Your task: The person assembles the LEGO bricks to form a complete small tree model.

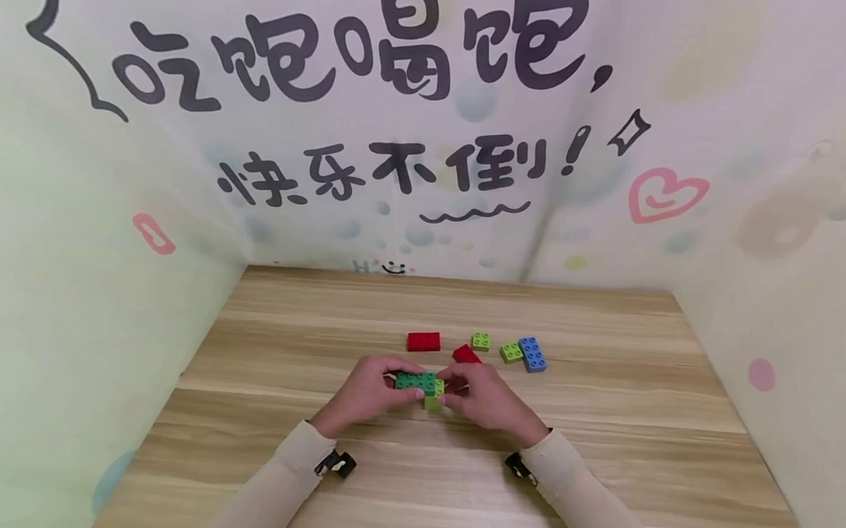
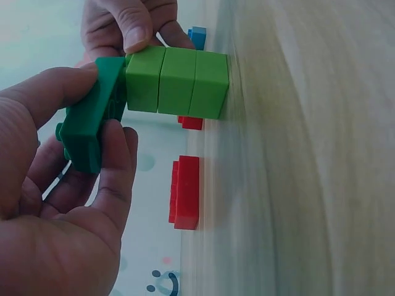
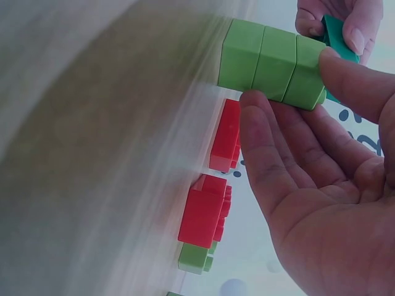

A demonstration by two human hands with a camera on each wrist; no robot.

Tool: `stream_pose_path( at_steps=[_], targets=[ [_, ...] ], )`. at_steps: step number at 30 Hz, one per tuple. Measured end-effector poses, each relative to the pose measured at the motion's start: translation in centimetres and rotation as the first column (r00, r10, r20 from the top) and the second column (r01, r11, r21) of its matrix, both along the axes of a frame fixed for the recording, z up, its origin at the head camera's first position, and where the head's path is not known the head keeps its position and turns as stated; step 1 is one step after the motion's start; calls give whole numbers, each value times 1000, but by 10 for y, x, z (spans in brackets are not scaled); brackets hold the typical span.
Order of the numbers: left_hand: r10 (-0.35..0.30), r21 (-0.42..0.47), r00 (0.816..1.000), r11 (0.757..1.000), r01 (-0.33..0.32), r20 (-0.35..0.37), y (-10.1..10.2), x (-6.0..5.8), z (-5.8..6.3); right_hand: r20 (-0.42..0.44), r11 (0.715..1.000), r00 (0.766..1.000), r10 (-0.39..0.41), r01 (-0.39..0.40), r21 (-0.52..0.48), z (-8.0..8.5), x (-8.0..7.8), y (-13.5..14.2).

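My left hand (image 1: 364, 390) grips a long dark green toy building brick (image 1: 413, 382) by its sides, thumb on one side and fingers on the other. My right hand (image 1: 490, 400) pinches a stack of three light green bricks (image 2: 177, 81) between thumb and fingers. The dark green brick sits tilted at the stack's top end, overhanging to the left. Some light green studs still show beside it in the head view. In the left wrist view the stack's lower end is close over the wooden table.
Beyond my hands on the wooden table (image 1: 633, 458) lie a red brick (image 1: 423, 342), a second red piece (image 1: 466, 354) with a sloped side, and a small light green brick (image 1: 481, 341). Farther right, another light green brick (image 1: 511, 352) lies against a blue brick (image 1: 532, 354). Printed walls (image 1: 396, 232) enclose the table.
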State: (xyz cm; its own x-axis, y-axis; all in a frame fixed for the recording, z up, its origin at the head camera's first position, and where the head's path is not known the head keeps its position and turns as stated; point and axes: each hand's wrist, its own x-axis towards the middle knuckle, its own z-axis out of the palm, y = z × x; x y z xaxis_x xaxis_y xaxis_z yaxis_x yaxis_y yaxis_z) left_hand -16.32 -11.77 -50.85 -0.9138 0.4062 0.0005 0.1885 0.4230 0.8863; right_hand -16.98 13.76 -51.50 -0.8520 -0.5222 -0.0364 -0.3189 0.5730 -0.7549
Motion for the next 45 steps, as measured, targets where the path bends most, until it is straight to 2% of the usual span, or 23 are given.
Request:
stream_pose_path(
  at_steps=[9,16,19,26,35,40,45],
  targets=[
    [-39,-13,999,999,38,-32,-3,-4,-1,1,1000,1000,5,-5,13,2,-1,-1],
    [-76,-29,997,997,75,-28,-2,-7,0,-4,999,1000,1,-1,42,3,-2,1],
    [-81,-29,996,996,80,-29,-2,-7,1,-1,1000,1000,-4,4,23,5,-2,1],
    [-52,-44,998,998,51,-21,-1,-4,0,-49,998,996,-70,70,-3,7,-9,4],
    [-42,-38,999,998,41,-34,1,-3,-6,-78,981,978,-195,194,-25,3,-23,11],
    [-35,-29,999,999,34,-34,1,-3,-6,-107,979,973,-204,205,-6,-1,-30,15],
    [-30,-25,999,999,29,-24,0,-2,-4,-93,977,973,-210,214,25,0,-35,18]
  ],
)
